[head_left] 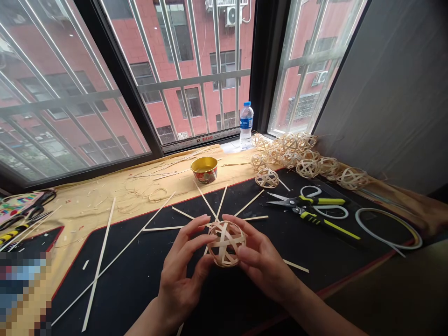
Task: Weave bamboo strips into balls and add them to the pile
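Note:
Between my two hands is a small open ball woven from pale bamboo strips [227, 243], held over the black mat. My left hand [187, 261] grips its left side with the thumb low and the fingers on top. On the opposite side, my right hand [261, 256] curls its fingers and thumb round the ball. Several loose strip ends fan out beyond and around the ball, such as one pale strip [250, 202] pointing up to the right. Whether these are joined to the ball or lie on the mat, I cannot tell.
Scissors [311, 200] and yellow-handled pliers [329, 226] lie right, beside a coiled strip [388, 228]. Finished woven balls [308, 168] are heaped at the back right. A tin bowl [204, 170] and water bottle [246, 123] stand near the window. Long strips [100, 266] cross on the left.

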Demonstrator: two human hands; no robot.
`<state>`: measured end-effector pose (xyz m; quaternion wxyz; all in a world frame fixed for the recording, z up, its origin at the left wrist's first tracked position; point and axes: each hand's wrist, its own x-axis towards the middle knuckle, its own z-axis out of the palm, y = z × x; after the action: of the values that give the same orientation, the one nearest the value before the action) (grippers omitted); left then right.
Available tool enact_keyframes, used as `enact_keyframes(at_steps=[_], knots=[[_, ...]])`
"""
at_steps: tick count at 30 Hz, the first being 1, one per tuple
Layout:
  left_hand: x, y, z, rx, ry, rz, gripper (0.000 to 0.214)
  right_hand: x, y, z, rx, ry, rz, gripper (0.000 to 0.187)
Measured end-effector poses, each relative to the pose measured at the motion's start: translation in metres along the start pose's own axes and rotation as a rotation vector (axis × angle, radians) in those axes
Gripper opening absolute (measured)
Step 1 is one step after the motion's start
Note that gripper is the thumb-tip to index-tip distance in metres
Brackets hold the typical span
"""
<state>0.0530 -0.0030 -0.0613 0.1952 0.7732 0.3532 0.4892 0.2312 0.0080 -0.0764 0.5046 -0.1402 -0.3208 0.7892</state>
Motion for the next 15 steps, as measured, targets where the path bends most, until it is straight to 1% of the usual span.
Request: enact_keyframes(at_steps=[2,5,8,10,13,15], knots=[[-0.001,0.001,0.001,-0.037,-0.026,-0.056,0.027,0.000,0.004,0.000,-0.088,-0.011,-0.055,0.052],[0.001,0.004,0.002,-0.131,-0.045,-0.197,0.017,-0.001,0.008,0.001,-0.231,-0.003,-0.131,0.052],[0.004,0.005,0.003,-0.277,-0.034,-0.366,0.013,-0.003,0.011,0.002,-0.344,-0.007,-0.154,0.053],[0.006,0.004,0.003,-0.370,-0.040,-0.452,0.013,-0.004,0.013,0.002,-0.403,-0.018,-0.159,0.054],[0.009,0.003,0.001,-0.460,-0.052,-0.529,0.015,-0.004,0.013,0.001,-0.441,-0.023,-0.172,0.059],[0.011,0.004,0.000,-0.473,-0.064,-0.544,0.017,-0.003,0.011,0.001,-0.441,-0.039,-0.189,0.058]])
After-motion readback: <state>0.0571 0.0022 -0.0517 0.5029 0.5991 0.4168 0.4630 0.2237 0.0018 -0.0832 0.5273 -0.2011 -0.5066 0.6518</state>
